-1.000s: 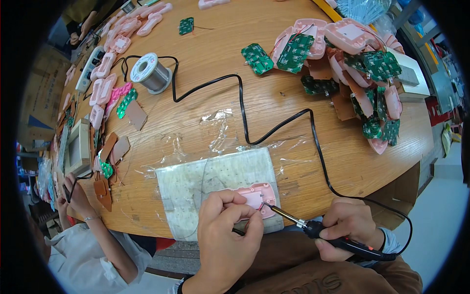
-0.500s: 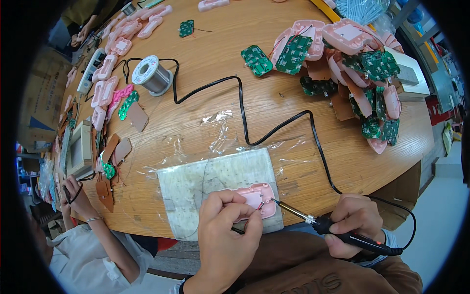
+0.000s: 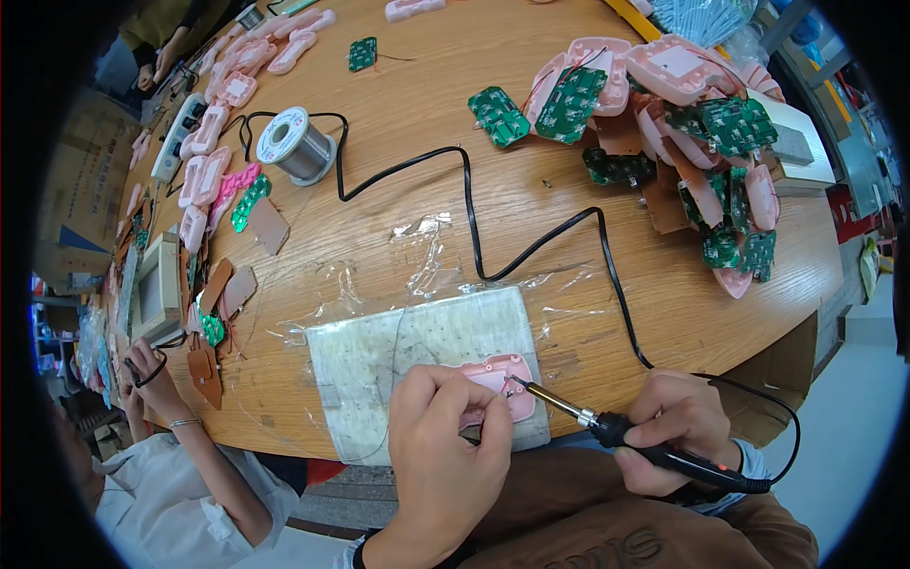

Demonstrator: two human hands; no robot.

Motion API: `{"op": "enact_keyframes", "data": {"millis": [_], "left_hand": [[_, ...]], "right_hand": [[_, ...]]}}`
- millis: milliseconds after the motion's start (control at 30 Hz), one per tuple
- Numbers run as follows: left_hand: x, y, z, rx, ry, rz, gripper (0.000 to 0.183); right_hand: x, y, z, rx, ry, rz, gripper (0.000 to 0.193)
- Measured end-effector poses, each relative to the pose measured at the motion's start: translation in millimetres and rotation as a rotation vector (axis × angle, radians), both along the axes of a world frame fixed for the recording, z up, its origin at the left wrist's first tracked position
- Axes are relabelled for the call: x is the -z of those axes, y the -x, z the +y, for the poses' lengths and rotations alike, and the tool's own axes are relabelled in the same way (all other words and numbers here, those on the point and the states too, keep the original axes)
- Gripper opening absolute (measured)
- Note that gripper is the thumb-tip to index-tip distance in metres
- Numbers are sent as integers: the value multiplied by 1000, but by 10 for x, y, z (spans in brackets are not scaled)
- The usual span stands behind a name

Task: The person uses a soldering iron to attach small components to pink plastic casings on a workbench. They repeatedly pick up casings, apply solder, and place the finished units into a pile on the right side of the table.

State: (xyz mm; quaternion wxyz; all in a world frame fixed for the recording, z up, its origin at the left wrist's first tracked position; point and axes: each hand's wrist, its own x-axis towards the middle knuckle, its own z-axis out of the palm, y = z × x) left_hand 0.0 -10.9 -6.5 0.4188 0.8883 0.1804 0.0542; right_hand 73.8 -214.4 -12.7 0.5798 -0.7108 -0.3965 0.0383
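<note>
A pink plastic shell lies open side up on a worn, pale work mat at the table's front edge. Over its left part is my left hand, thumb and fingers pinched around a thin wire, a bit of red showing at the fingertips. My fingers hide much of the shell's inside. A soldering iron with a black handle is gripped in my right hand. Its tip points left and sits inside the shell, close to my left fingertips; contact with the wire is too small to tell.
The iron's black cord zigzags across the table. A solder spool stands back left. Green circuit boards and pink shells are heaped at right; more pink parts line the left. A co-worker's arm is at lower left.
The iron and my right hand have shifted slightly left, bringing the tip further into the shell. My left fingers have turned a little, and the dark wire end under them is less visible.
</note>
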Motion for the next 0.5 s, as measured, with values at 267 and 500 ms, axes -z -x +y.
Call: {"op": "enact_keyframes", "data": {"millis": [267,500], "left_hand": [[6,-14,-4,-8,-5,4,11],[3,-16,-3,-8,-10,9,11]], "right_hand": [[34,-17,34,-43,-19,7,24],[11,-48,26,-59,-17,-8,21]]}}
